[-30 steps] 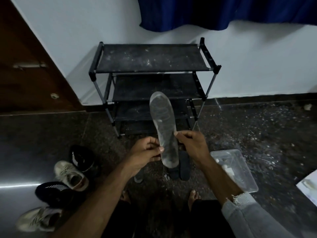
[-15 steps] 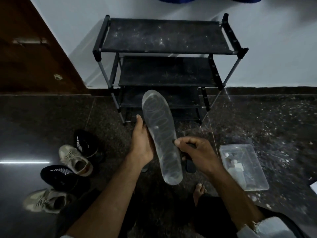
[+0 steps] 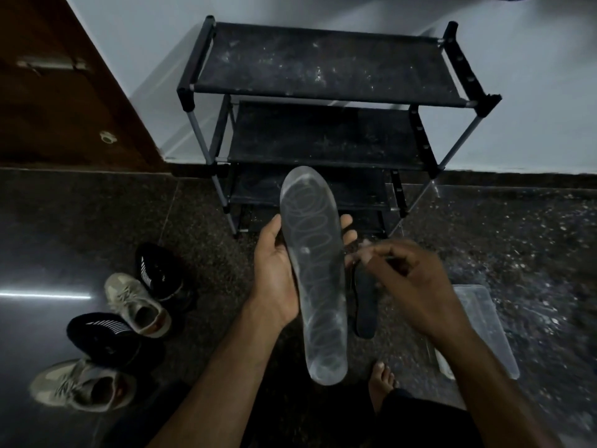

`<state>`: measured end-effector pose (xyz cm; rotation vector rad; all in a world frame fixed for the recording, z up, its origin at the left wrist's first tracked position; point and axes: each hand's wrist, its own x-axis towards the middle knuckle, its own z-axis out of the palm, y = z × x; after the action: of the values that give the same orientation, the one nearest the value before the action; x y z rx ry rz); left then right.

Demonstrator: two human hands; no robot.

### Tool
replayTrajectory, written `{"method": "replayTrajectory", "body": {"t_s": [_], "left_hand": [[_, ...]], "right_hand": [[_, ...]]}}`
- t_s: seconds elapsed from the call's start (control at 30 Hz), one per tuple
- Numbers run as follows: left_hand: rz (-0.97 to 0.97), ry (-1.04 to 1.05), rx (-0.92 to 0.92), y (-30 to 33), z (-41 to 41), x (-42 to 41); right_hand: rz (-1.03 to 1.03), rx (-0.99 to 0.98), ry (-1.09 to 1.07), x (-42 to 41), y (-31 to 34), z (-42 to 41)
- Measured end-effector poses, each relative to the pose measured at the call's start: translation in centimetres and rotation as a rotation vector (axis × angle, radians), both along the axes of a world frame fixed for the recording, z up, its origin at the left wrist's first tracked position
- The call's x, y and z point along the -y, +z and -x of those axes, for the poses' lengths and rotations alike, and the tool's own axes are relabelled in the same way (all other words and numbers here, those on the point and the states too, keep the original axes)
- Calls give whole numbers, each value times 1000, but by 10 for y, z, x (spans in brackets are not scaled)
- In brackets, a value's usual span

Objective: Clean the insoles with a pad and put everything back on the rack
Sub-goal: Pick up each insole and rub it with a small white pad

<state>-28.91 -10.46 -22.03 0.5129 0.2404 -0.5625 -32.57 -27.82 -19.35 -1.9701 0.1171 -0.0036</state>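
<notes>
One insole lies cradled in your left hand: light, floppy (support mid-length). Right hand blurred, grip unclear.

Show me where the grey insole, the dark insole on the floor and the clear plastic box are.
grey insole [image 3: 315, 276]: head view, middle of its patterned face.
dark insole [image 3: 365, 305]: head view, its middle part, on the floor.
clear plastic box [image 3: 494, 334]: head view, its right wall.

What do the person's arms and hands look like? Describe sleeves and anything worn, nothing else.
Both forearms are bare in the head view, with no sleeve showing now. The left hand and right hand wear no gloves; no rings, watch or bands can be seen. The right hand is blurred, so small details cannot be told.
</notes>
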Motion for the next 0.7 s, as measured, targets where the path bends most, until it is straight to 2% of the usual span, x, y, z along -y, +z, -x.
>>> {"method": "replayTrajectory", "body": {"t_s": [0.13, 0.27, 0.4, 0.47, 0.7], "left_hand": [[-35, 19, -20, -1, -3, -2], [-59, 19, -45, -5, -4, 2], [-251, -39, -66, -7, -9, 8], [-294, -2, -68, -10, -9, 8], [-256, -50, -10, -9, -2, 12]], "right_hand": [[13, 111, -75, 1, 18, -11], [58, 180, -59, -8, 26, -26], [-32, 224, -31, -22, 25, -37], [-44, 222, -27, -26, 15, -39], [-105, 216, -136, -21, -3, -42]]}}
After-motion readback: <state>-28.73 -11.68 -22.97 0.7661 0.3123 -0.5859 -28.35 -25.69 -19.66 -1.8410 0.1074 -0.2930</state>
